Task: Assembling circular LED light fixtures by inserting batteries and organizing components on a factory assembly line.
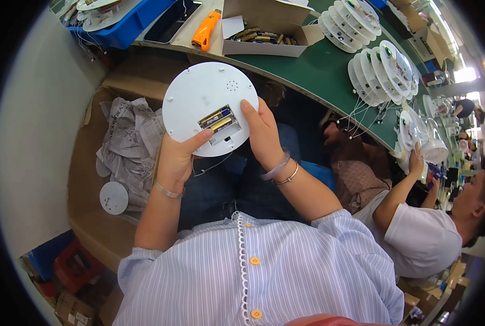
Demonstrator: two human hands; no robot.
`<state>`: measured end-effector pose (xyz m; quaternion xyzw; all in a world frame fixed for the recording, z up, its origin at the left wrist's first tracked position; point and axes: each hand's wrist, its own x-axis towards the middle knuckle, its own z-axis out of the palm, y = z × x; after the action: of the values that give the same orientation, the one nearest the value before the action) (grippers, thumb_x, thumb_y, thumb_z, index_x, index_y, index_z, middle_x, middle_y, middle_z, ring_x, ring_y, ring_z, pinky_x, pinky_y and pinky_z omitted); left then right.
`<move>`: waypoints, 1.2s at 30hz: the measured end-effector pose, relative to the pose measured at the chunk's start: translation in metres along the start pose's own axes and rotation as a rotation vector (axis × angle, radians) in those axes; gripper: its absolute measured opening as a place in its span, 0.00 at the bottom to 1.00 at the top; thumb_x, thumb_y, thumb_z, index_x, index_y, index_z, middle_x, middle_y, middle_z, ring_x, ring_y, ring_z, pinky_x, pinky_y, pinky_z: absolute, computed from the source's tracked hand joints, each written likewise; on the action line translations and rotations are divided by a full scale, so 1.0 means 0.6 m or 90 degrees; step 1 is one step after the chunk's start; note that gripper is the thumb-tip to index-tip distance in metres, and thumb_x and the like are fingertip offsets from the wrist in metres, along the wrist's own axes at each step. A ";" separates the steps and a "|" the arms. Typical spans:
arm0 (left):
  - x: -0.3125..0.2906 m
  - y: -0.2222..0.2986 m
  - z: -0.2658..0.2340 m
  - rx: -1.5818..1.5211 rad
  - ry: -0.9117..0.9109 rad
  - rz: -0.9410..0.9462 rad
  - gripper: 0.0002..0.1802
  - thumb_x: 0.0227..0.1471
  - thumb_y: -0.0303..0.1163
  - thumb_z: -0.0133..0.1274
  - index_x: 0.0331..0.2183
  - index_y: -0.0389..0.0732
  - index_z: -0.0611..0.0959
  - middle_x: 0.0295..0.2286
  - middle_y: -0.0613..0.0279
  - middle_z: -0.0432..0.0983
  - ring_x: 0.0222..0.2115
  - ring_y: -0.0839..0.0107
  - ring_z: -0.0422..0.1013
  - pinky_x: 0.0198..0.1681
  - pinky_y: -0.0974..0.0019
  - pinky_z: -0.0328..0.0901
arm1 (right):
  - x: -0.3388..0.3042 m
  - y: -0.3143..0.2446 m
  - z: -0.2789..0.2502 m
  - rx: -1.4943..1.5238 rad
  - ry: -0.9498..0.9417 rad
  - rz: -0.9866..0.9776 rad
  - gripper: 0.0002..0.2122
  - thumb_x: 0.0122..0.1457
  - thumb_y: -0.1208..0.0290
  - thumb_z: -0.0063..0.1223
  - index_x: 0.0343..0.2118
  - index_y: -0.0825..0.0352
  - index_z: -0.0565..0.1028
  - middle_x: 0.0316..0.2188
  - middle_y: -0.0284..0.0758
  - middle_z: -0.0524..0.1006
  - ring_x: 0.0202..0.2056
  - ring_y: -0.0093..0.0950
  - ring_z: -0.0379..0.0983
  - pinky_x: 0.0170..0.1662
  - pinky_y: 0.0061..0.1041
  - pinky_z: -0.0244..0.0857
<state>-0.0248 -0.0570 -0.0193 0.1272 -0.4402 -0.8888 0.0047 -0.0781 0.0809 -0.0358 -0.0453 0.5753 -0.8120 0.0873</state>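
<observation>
Between my hands is a round white plastic disc-shaped housing (196, 89), its battery compartment facing up. Two batteries (216, 119) lie side by side in the compartment, and a bare slot shows beside them. My left hand (180, 149) grips the lower left rim, its thumb lying at the compartment's edge by the batteries. My right hand (261, 130) holds the right rim with the thumb on the upper face. The fingers of both hands are mostly hidden under the disc. A thin wire hangs below it.
An open carton of batteries (267, 43) and an orange-handled cutter (206, 31) lie on the bench (307, 70). Stacked white discs (383, 73) with wires stand to the right. A large cardboard box (85, 179) with crumpled paper (128, 146) is at left. A co-worker (421, 228) sits at right.
</observation>
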 end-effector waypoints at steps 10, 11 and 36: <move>0.022 -0.037 -0.019 0.058 0.019 0.034 0.31 0.30 0.14 0.52 0.42 0.35 0.66 0.38 0.57 0.67 0.38 0.66 0.65 0.41 0.66 0.61 | -0.007 0.019 -0.004 -0.062 0.016 -0.077 0.11 0.54 0.71 0.39 0.37 0.72 0.64 0.33 0.33 0.68 0.35 0.18 0.62 0.39 0.17 0.58; 0.023 -0.036 -0.027 0.007 0.005 0.004 0.30 0.30 0.12 0.52 0.41 0.34 0.67 0.37 0.57 0.68 0.36 0.67 0.66 0.39 0.68 0.62 | -0.009 0.011 -0.002 -0.091 -0.001 -0.084 0.11 0.54 0.71 0.39 0.37 0.72 0.64 0.33 0.33 0.68 0.35 0.18 0.62 0.39 0.17 0.58; 0.001 -0.013 -0.042 -0.001 0.040 -0.091 0.22 0.38 0.20 0.50 0.40 0.36 0.68 0.35 0.56 0.69 0.33 0.67 0.69 0.33 0.69 0.67 | 0.299 -0.098 -0.052 -0.869 -0.107 -0.214 0.12 0.35 0.68 0.53 0.26 0.67 0.74 0.27 0.43 0.72 0.32 0.39 0.68 0.37 0.30 0.62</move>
<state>-0.0189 -0.0723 -0.0403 0.1860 -0.4286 -0.8830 -0.0453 -0.2648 0.0940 0.0043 -0.2407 0.9324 -0.2661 -0.0431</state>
